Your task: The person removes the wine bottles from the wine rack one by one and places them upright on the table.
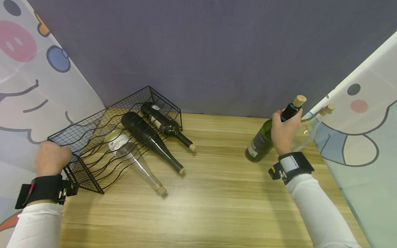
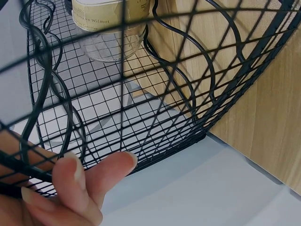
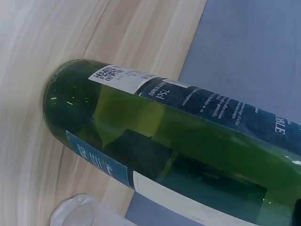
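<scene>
My right hand [image 1: 285, 133] grips a green corked wine bottle [image 1: 261, 144] round its neck at the table's right side. Seen in the right wrist view, the bottle [image 3: 155, 132] has dark labels and its base is at the wood surface. Beside that hand is a clear corked bottle [image 1: 305, 132], partly hidden. My left hand [image 1: 52, 157] holds the near left corner of a black wire wine rack [image 1: 114, 137]; in the left wrist view its fingers [image 2: 110, 174] curl over the wire. Lying in the rack are a clear bottle [image 1: 136, 160] and two dark bottles, one long [image 1: 152, 141], one shorter [image 1: 169, 127].
The wooden table [image 1: 211, 206] spreads between rack and right-hand bottles. A grey panel [image 1: 211, 55] rises along its back, with printed cartoon sheets [image 1: 356, 137] on both sides. Corked necks of the racked bottles jut out over the table toward the right.
</scene>
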Motion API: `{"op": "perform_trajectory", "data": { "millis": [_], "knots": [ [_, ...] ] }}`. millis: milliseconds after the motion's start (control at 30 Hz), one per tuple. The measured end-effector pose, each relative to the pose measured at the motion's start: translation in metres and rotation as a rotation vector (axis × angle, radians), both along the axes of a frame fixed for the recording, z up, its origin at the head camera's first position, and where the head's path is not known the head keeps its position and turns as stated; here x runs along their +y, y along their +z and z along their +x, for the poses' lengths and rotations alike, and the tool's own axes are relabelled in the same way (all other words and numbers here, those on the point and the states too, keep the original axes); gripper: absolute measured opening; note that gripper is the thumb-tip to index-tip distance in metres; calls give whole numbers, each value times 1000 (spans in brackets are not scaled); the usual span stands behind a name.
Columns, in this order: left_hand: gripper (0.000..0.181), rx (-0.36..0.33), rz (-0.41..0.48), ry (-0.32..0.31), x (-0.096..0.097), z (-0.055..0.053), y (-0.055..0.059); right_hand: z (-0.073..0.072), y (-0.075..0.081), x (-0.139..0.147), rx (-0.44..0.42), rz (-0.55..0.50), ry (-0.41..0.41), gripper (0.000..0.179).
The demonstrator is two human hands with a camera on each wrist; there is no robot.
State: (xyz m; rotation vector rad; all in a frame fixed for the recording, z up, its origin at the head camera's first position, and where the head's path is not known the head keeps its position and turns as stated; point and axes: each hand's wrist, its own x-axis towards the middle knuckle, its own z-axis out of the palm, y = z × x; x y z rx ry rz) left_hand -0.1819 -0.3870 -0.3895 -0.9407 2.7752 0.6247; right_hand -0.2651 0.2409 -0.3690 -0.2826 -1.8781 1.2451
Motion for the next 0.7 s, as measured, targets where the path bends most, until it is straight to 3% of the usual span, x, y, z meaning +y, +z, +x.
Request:
{"op": "perform_trajectory", "data": {
  "millis": [233, 433, 700],
  "knots": [
    [62, 5, -12, -6, -2, 0, -1, 3, 2, 4, -25, 6, -11, 22],
    [62, 8, -21, -16, -2, 0, 1, 3, 1, 11, 12, 8, -3, 19],
    [59, 10, -21, -15, -2, 1, 2, 6, -1, 32, 2, 42, -81, 18]
  ]
}}
